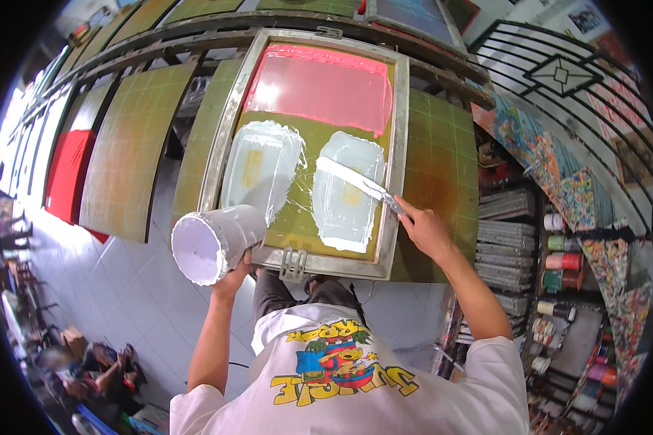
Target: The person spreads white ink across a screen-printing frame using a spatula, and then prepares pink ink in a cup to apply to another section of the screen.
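Frame (398,145), near-left corner: L hand (232,275) fingers clamped on tub (236,223); R hand (426,228) fingers on spatula (355,180), best kept low w/ even pressure.

Yellow lettering (297,390) is printed around a cartoon (341,364) on the white shirt (363,419); red wall writing (614,100) cannot be clearly read.

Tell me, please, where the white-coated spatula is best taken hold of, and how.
Probably by the grey handle of the spatula, coming from the lower right, where the right hand grips it. The tool slants over the frame, its long blade pointing up and left and coated in white, so the handle end seems the cleaner hold.
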`<state>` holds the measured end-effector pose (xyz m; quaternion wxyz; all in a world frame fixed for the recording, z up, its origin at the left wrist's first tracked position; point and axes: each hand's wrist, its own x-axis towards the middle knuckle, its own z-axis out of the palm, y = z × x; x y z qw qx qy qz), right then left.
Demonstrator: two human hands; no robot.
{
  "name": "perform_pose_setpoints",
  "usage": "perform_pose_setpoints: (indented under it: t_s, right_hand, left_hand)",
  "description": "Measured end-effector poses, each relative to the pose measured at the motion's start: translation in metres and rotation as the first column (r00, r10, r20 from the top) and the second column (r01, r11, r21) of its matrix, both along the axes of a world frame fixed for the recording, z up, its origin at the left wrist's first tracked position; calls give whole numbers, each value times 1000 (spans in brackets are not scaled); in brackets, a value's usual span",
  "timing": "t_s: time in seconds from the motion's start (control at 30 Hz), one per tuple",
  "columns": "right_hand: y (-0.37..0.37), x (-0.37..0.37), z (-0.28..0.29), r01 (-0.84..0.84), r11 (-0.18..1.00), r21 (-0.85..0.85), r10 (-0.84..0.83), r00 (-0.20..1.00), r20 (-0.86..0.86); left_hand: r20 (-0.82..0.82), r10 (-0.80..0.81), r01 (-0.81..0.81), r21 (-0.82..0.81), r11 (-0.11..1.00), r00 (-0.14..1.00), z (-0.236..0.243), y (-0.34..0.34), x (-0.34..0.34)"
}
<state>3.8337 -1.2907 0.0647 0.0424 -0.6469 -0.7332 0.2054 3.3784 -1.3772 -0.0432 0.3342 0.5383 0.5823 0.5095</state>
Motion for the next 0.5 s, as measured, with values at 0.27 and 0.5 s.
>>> perform_pose_setpoints:
  t_s: [0.27, 0.5]
  right_hand:
    - [-33, 23, 2, -177, 983, -52, 178, 984, 5]
    - [0, 48, 17, -359, 922, -147, 375, 922, 97]
  left_hand:
    - [-350, 123, -119, 34, 992, 928, 10, -54, 41]
    - [-555, 24, -74, -68, 995, 831, 25, -102, 72]
